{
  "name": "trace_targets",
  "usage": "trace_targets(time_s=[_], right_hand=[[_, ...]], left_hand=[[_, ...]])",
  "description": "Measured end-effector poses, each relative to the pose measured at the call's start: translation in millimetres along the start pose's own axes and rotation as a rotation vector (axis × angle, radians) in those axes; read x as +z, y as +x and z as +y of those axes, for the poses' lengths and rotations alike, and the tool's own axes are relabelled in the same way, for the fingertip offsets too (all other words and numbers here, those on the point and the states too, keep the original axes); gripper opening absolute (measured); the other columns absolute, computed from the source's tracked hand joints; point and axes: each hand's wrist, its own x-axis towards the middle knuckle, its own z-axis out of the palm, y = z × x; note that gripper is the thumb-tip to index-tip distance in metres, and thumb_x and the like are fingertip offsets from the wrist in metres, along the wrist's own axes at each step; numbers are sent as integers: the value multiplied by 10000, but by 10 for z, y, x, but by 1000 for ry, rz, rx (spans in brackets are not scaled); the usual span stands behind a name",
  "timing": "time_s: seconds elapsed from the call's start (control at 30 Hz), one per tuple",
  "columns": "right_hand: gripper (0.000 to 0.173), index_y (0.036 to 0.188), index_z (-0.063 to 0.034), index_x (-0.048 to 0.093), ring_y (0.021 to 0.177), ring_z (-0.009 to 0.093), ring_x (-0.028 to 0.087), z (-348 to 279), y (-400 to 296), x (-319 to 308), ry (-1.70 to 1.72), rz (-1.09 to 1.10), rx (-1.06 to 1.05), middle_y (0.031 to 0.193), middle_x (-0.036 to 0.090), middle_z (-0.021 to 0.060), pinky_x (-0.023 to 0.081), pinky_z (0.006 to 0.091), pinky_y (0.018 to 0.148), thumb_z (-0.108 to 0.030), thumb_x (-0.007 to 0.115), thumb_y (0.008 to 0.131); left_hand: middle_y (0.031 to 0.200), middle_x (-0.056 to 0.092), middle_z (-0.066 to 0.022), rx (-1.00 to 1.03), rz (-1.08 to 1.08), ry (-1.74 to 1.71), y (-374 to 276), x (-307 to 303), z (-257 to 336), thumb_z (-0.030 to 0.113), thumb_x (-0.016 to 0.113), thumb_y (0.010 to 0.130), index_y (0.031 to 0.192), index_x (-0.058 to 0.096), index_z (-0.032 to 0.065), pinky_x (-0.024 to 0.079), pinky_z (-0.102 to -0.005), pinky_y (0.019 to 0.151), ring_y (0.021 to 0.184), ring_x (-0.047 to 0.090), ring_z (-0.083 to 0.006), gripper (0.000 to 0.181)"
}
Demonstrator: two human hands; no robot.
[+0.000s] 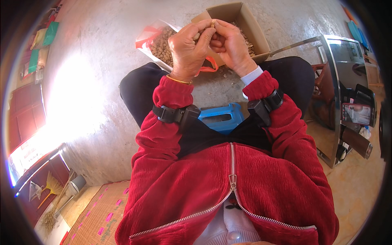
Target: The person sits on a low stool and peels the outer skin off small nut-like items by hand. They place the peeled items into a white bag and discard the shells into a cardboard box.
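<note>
My left hand and my right hand meet over the gap between a plastic bag and a cardboard box. Pinched between their fingertips is a small pale peanut. Another unshelled peanut shows in the curl of my left fingers. Below and left of my left hand, the white plastic bag with red handles lies open, full of unshelled peanuts. The open cardboard box stands behind my right hand, with broken peanut shells inside. My hands hide part of the box.
Between my legs is a blue plastic stool. Shell bits lie on the concrete floor. A metal-framed glass cabinet stands close on the right. A woven mat and a broom are at lower left.
</note>
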Motion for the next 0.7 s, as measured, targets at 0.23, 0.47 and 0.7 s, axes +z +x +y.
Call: trace_targets(time_s=[0.23, 0.47, 0.7], right_hand=[[216, 945, -32, 623, 604, 47, 431, 28, 19, -20, 22, -11, 2, 761, 512, -22, 284, 180, 474, -210, 527, 1021], [219, 984, -17, 652, 612, 44, 440, 45, 36, -35, 32, 84, 8, 758, 535, -24, 266, 191, 472, -207, 543, 991], [184, 979, -44, 669, 556, 8, 348, -67, -1, -51, -186, 20, 59, 702, 470, -79, 230, 195, 467, -219, 617, 998]], left_hand=[[880, 728, -82, 136, -33, 103, 24, -36, -45, -19, 709, 857, 993, 738, -4, 535, -252, 683, 753, 682, -138, 141], [845, 710, -47, 260, -102, 223, 78, -120, -62, -22, 716, 856, 1003, 735, -6, 518, -241, 643, 720, 659, -114, 149], [761, 656, -23, -600, -31, -476, 121, -238, -42, 56, 725, 893, 997, 715, -47, 383, -171, 475, 547, 527, -48, 147]])
